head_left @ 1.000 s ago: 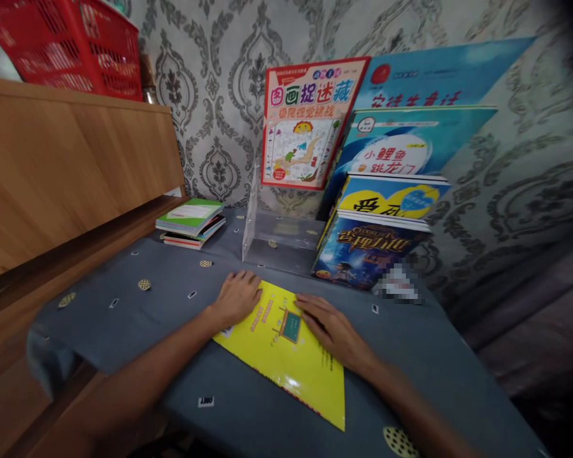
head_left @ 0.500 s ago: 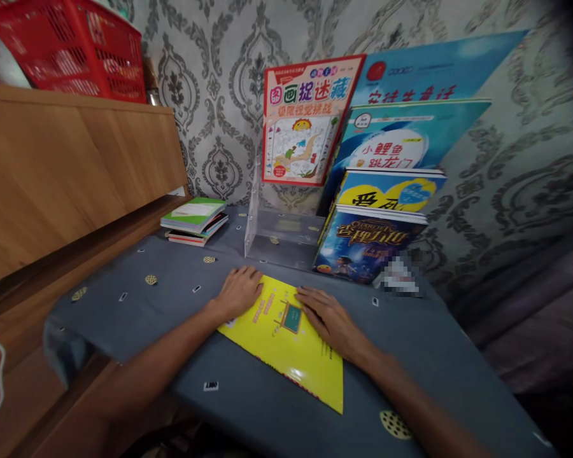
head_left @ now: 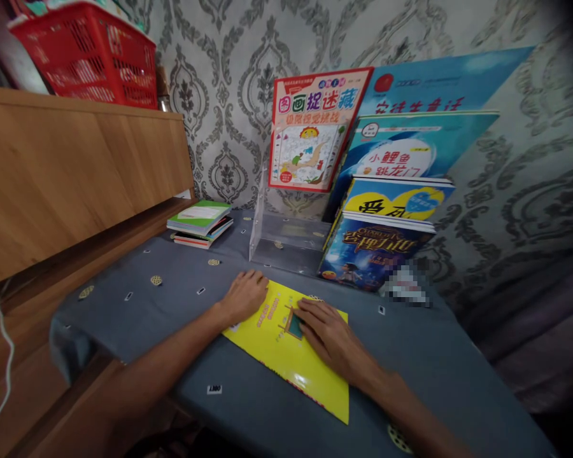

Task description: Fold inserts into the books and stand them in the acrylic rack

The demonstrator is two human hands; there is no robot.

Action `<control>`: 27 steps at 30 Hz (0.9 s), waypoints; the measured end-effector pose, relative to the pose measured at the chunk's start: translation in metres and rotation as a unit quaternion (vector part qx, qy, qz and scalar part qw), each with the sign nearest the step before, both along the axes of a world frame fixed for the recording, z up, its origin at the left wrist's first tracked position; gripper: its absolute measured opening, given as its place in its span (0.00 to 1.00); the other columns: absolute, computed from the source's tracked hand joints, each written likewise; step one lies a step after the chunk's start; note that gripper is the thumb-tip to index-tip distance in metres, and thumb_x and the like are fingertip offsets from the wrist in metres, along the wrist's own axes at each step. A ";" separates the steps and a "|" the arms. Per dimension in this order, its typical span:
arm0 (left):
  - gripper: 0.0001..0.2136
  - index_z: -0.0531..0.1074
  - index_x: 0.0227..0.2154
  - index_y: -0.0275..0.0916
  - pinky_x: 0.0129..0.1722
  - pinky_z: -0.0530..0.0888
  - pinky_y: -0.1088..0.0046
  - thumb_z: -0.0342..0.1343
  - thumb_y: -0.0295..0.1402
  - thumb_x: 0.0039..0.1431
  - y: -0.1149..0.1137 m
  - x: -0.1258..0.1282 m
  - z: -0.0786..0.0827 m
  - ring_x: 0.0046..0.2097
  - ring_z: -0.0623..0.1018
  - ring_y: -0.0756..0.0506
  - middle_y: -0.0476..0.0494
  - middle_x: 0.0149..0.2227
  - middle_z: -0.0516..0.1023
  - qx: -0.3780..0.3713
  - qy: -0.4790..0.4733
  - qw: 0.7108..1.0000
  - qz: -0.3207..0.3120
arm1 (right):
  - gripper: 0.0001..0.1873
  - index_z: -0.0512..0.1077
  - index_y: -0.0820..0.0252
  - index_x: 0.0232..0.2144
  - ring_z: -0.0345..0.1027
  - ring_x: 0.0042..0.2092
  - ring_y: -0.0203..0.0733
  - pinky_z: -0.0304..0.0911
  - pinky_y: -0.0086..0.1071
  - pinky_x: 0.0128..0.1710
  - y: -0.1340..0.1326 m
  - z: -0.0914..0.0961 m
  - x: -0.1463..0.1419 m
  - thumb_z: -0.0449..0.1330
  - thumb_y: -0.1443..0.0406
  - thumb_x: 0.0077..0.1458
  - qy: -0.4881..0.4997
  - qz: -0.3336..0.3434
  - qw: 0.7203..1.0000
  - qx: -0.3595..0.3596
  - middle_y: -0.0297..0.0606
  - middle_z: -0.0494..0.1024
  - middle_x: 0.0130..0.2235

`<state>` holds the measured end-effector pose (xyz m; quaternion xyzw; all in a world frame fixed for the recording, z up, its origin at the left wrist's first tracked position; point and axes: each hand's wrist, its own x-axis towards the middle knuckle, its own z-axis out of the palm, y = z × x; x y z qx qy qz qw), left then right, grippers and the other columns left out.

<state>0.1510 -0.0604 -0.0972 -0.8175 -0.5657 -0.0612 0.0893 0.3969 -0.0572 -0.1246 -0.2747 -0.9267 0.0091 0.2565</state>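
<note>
Head: hands on yellow book; tablecloth reads "OBEY".

A grey-blue patterned cloth covers the table. On it a yellow book lies flat, with a small stack of books and a clear book stand farther back.

Head camera, single: looked forward and down from above the near side of the blue-grey table; faced the patterned wall; left hand and right hand lay close, below centre.
</note>
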 end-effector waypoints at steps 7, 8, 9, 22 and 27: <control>0.11 0.70 0.43 0.38 0.49 0.69 0.63 0.42 0.30 0.71 0.000 -0.001 -0.001 0.50 0.73 0.40 0.39 0.47 0.76 0.000 0.013 1.000 0.002 | 0.21 0.70 0.56 0.59 0.64 0.64 0.54 0.60 0.56 0.64 -0.037 0.014 -0.026 0.56 0.65 0.64 -0.038 0.086 0.994 -0.049 0.49 0.73 0.60; 0.11 0.71 0.43 0.38 0.49 0.69 0.63 0.42 0.30 0.71 0.000 -0.001 -0.001 0.50 0.73 0.40 0.39 0.47 0.76 0.000 0.013 1.000 0.004 | 0.22 0.69 0.55 0.59 0.64 0.64 0.54 0.58 0.56 0.65 -0.039 0.016 -0.027 0.57 0.64 0.64 -0.042 0.088 0.993 -0.060 0.49 0.73 0.61; 0.11 0.71 0.43 0.38 0.49 0.69 0.62 0.42 0.30 0.71 -0.001 0.000 0.000 0.50 0.73 0.40 0.39 0.47 0.76 0.000 0.013 1.000 0.005 | 0.22 0.69 0.54 0.60 0.63 0.64 0.53 0.57 0.57 0.65 -0.039 0.016 -0.027 0.56 0.63 0.65 -0.046 0.086 0.993 -0.070 0.48 0.72 0.61; 0.12 0.71 0.44 0.36 0.48 0.70 0.62 0.42 0.30 0.71 -0.001 -0.001 -0.001 0.49 0.74 0.40 0.38 0.46 0.76 0.007 0.022 1.000 -0.013 | 0.22 0.72 0.60 0.57 0.67 0.62 0.54 0.63 0.54 0.62 0.007 -0.008 0.007 0.50 0.61 0.67 0.001 -0.053 0.995 -0.080 0.50 0.74 0.60; 0.11 0.71 0.45 0.36 0.50 0.71 0.61 0.45 0.32 0.70 0.001 -0.005 -0.001 0.50 0.74 0.40 0.38 0.47 0.76 0.002 0.018 0.999 -0.048 | 0.21 0.73 0.61 0.56 0.68 0.61 0.55 0.64 0.56 0.62 0.005 -0.009 0.005 0.51 0.62 0.67 0.006 -0.055 0.996 -0.068 0.51 0.75 0.59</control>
